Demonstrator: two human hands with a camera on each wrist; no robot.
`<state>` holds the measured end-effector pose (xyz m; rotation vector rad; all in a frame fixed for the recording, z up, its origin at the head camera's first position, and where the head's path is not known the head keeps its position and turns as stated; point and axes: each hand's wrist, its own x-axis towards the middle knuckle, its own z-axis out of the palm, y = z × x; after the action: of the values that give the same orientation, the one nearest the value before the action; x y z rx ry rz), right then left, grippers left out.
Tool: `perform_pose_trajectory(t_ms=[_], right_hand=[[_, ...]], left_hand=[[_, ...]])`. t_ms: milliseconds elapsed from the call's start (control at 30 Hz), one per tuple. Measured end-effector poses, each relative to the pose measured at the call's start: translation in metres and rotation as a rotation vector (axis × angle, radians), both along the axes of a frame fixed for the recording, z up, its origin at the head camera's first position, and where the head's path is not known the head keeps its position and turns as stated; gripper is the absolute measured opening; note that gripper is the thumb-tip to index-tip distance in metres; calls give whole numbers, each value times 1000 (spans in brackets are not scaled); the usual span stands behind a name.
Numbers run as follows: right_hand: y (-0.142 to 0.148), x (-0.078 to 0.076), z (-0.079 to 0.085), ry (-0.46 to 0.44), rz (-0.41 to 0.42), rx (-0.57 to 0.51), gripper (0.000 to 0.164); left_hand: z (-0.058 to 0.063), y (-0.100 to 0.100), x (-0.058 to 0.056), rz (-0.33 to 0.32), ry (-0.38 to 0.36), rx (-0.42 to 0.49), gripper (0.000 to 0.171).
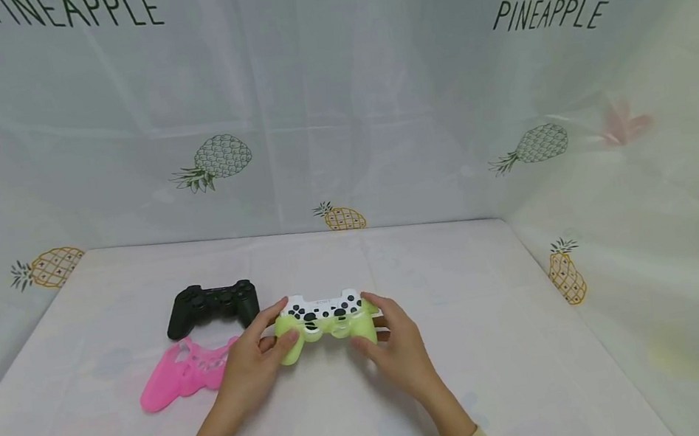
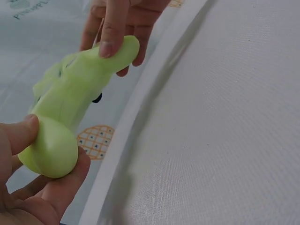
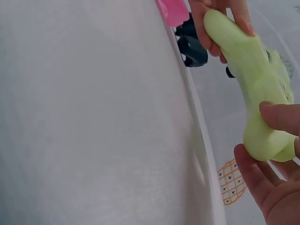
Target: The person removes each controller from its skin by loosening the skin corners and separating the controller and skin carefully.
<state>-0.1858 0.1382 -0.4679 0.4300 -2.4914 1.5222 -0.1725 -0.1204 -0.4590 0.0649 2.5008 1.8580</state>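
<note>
Between both hands is a white game controller with black spots point(image 1: 328, 306), its lower part and grips wrapped in a light green, soft-looking cover point(image 1: 362, 328). My left hand point(image 1: 251, 366) pinches the left grip, thumb on the near side and fingers behind. The right grip is held likewise by my right hand point(image 1: 403, 352), with its thumb low on the cover. In the left wrist view the green cover point(image 2: 70, 96) hides nearly all of the controller. The right wrist view shows the cover point(image 3: 248, 70) smooth around both grips.
A black game controller point(image 1: 185, 315) lies left of the hands on the white table point(image 1: 511, 366). In front of it is a pink controller cover point(image 1: 173, 377), partly behind my left hand. A pineapple-print curtain point(image 1: 378, 132) hangs along the table's back and sides.
</note>
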Motion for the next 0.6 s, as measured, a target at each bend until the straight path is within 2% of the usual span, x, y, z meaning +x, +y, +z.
perform_pose_trajectory(t_ms=[100,200,433,600], right_hand=[[0,1,1,-24,-20,-37,73],[1,1,1,-50,-45,-60,71],[4,-1,0,-84,-87,-94,68],[6,-2,1,-117,-83,-124,65]], left_hand=[[0,0,0,6,-7,-20,64],[0,-1,0,-14,-20,-3,72],[-3,-3,-2,-128,13,73,98],[-3,-5,-3,-148,28,83,98]])
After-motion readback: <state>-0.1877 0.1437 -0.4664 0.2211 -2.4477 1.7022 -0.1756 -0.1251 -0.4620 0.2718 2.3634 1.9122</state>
